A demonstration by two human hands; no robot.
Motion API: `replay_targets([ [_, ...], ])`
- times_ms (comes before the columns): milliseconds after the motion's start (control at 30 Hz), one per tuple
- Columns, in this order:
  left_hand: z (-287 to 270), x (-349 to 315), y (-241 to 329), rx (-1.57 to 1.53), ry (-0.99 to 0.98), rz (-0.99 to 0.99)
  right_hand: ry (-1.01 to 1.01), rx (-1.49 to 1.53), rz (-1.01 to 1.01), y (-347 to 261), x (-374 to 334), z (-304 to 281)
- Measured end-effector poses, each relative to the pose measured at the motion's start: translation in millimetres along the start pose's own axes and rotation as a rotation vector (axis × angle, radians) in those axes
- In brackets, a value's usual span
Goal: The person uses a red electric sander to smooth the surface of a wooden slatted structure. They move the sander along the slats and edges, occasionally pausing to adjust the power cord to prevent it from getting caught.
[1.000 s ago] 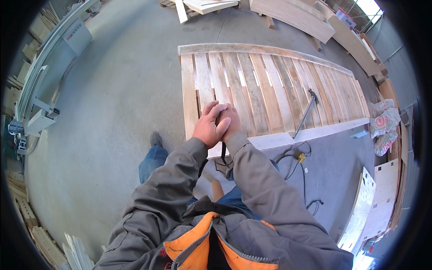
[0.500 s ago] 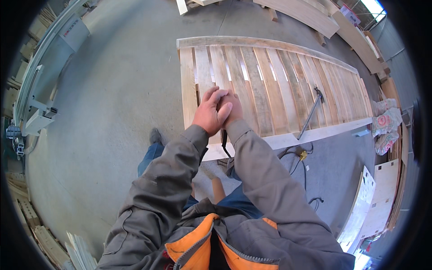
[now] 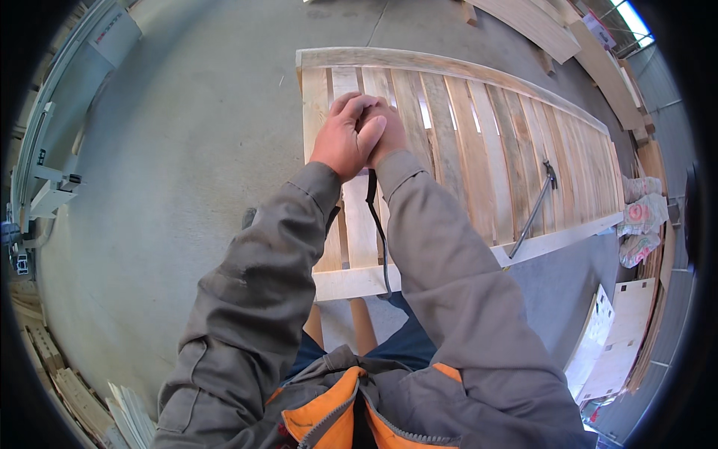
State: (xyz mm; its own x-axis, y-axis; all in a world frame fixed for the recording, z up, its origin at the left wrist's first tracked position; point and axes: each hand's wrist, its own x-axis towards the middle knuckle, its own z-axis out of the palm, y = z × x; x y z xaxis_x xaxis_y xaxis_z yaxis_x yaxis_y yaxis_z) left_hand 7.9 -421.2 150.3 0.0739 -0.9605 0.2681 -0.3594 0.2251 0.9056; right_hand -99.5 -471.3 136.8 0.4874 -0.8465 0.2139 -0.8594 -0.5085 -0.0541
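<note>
My left hand (image 3: 344, 139) lies over my right hand (image 3: 390, 133), its fingers curled across it and its thumb pointing away from me. Both are closed around a tool whose body they hide. From beneath them a black cord (image 3: 386, 251) runs back over the near rail. Under the hands is a long slatted wooden panel (image 3: 475, 172) framed by pale rails, near its left end. Farther right, a claw hammer (image 3: 532, 215) with a metal handle rests across the slats, its head away from me and its handle end on the near rail.
Long timber boards (image 3: 523, 28) lie at the far right. White sacks (image 3: 643, 213) sit past the panel's right end, with pale sheets (image 3: 617, 337) leaning nearer me. A grey-white machine (image 3: 52, 183) stands at the left, and wood strips (image 3: 78, 396) are stacked lower left.
Both my hands have moved away from me along the slats, arms reaching farther. The black cord now trails across the slats. My view has shifted slightly; the hammer still rests on the panel.
</note>
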Motion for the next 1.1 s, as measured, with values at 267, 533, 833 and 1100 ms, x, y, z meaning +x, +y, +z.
replay_targets([
  [267, -4.0, 51.5, -15.0, -0.038, 0.032, 0.01, 0.037, 0.153, 0.084, 18.3, 57.6, 20.2],
  [533, -6.7, 98.1, -36.7, -0.026, 0.056, 0.043, 0.038, 0.083, -0.032, 36.8, 106.1, 32.0],
  [833, -9.2, 120.3, -41.5, -0.068, 0.03, 0.037, 0.027, 0.147, 0.036, 43.3, 126.6, 32.9],
  [1100, -7.3, 74.4, -27.8, 0.012, 0.019, 0.1, 0.009, 0.16, -0.014, 36.9, 82.1, 33.9],
])
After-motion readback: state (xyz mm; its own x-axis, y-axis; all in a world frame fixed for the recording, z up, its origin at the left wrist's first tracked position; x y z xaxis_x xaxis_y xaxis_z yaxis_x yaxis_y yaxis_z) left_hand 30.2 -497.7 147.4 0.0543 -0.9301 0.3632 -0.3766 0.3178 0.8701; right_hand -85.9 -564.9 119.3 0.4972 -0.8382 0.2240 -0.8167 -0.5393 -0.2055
